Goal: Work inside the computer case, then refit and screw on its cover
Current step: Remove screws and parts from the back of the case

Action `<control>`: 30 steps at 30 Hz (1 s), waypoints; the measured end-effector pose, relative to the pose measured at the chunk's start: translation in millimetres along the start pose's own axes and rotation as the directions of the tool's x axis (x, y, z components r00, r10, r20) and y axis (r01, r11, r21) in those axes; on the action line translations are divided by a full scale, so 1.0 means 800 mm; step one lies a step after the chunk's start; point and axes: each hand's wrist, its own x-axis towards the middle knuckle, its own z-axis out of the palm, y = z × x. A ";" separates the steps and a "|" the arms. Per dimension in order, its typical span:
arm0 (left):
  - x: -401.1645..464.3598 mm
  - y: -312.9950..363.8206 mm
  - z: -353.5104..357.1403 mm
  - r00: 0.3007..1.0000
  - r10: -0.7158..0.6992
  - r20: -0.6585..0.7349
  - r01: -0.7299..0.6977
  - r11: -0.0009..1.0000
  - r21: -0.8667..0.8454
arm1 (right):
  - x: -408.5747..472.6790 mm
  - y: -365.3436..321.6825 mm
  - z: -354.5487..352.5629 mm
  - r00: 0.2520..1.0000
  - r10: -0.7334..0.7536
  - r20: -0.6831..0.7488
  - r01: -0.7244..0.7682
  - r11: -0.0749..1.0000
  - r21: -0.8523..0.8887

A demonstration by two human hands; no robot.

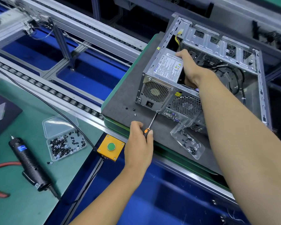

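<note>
Left hand [139,140] is gripping the orange-and-black screwdriver [150,125], tip sitting at the lower rear corner of the power supply [159,82], right at a mounting screw spot. Right hand [187,69] is reaching into the open computer case [259,88] and clasping the far edge of the power supply, likely bracing it against the rear panel so the screw holes stay lined up while the driver is turning. Can't tell whether the screw is going in or coming out.

Case is lying on its side, centre-right of the frame, open face up, cover off and not in view, so cover refit looks not yet started. It's sitting on a grey mat [120,101] over a green pallet, probably for grip and scratch protection.

Clear screw box [187,143] is lying open just below the case, within easy reach of the driver hand. Loose screws [130,109] are resting on the mat left of the case. Second screw tray [66,143], electric driver [28,161] and red-handled pliers [0,166] are parked on the green surface [31,208], lower left. Yellow button box [111,147] is hanging at the conveyor edge.
</note>
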 end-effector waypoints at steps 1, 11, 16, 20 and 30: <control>0.002 0.002 0.001 1.000 -0.011 -0.015 0.011 1.000 0.010 | 0.000 0.001 0.000 1.000 -0.002 0.000 0.002 1.000 0.003; -0.008 0.011 0.001 0.996 0.083 -0.020 -0.075 0.960 0.271 | 0.002 0.004 -0.004 1.000 -0.019 0.006 0.019 1.000 0.004; -0.009 0.011 0.000 0.994 0.079 -0.072 -0.065 0.981 0.180 | 0.001 0.001 -0.004 1.000 -0.010 -0.002 0.010 1.000 0.025; -0.003 0.014 0.009 0.996 0.063 -0.067 -0.058 0.995 0.083 | 0.003 0.002 -0.004 1.000 -0.007 0.005 0.007 1.000 0.027; 0.001 -0.007 0.009 0.998 0.025 -0.066 -0.040 0.972 -0.231 | 0.002 0.000 -0.004 0.999 -0.041 0.010 0.041 0.999 -0.005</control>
